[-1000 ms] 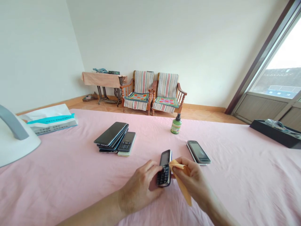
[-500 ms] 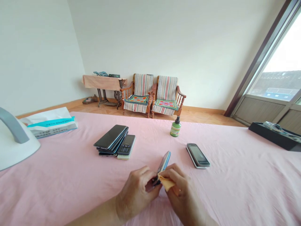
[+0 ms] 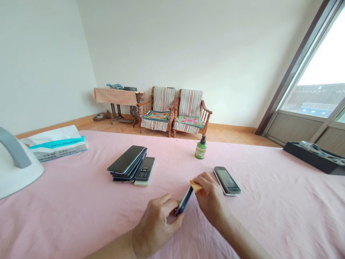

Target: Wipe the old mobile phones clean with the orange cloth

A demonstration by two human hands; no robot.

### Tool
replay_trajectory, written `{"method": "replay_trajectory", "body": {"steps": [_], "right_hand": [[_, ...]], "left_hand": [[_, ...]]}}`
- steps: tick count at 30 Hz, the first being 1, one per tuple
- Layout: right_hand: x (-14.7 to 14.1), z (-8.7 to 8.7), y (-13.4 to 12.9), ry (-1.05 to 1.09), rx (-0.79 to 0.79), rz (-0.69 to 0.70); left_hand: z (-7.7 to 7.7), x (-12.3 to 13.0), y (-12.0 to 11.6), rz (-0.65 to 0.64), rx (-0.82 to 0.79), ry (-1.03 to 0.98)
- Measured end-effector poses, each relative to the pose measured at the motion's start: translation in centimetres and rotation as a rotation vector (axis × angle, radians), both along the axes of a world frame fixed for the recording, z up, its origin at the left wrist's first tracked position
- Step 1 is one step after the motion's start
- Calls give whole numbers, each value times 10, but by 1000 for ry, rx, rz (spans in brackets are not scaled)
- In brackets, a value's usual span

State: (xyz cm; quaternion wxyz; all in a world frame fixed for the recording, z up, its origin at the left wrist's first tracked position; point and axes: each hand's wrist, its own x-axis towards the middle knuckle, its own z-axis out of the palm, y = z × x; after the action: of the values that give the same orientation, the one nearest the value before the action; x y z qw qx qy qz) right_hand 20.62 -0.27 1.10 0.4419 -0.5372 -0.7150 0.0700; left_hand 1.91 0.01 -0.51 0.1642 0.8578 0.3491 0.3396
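Observation:
My left hand (image 3: 159, 221) grips the near end of a dark blue mobile phone (image 3: 185, 201), which is tilted up on its edge. In my right hand (image 3: 211, 198) a small yellow cloth (image 3: 196, 186) is pinched against the phone's far end. Right of that hand, a phone with a grey screen (image 3: 228, 180) lies on top of a white-edged one. To the left is a stack of dark smartphones (image 3: 128, 160). Beside it a black keypad phone (image 3: 145, 169) rests on a pale item.
A green spray bottle (image 3: 201, 147) stands on the pink cloth (image 3: 88, 212) beyond my hands. A tissue pack (image 3: 59, 143) and a white appliance with a grey handle (image 3: 18, 169) are at left. A black tray (image 3: 309, 154) sits at right. Two chairs (image 3: 175, 111) stand by the wall.
My right hand has slid the yellow cloth away from me along the phone's edge, from the near end to the far end. My left hand keeps its grip.

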Motion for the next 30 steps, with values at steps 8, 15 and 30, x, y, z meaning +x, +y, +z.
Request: {"method": "replay_trajectory", "body": {"steps": [8, 15, 30], "right_hand": [[-31, -11, -33, 85, -9, 187], [7, -7, 6, 62, 22, -53], [-3, -9, -1, 148, 31, 3]], "left_hand": [[-2, -2, 0, 4, -26, -7], [4, 0, 1, -15, -14, 11], [-1, 0, 3, -9, -10, -13]]}}
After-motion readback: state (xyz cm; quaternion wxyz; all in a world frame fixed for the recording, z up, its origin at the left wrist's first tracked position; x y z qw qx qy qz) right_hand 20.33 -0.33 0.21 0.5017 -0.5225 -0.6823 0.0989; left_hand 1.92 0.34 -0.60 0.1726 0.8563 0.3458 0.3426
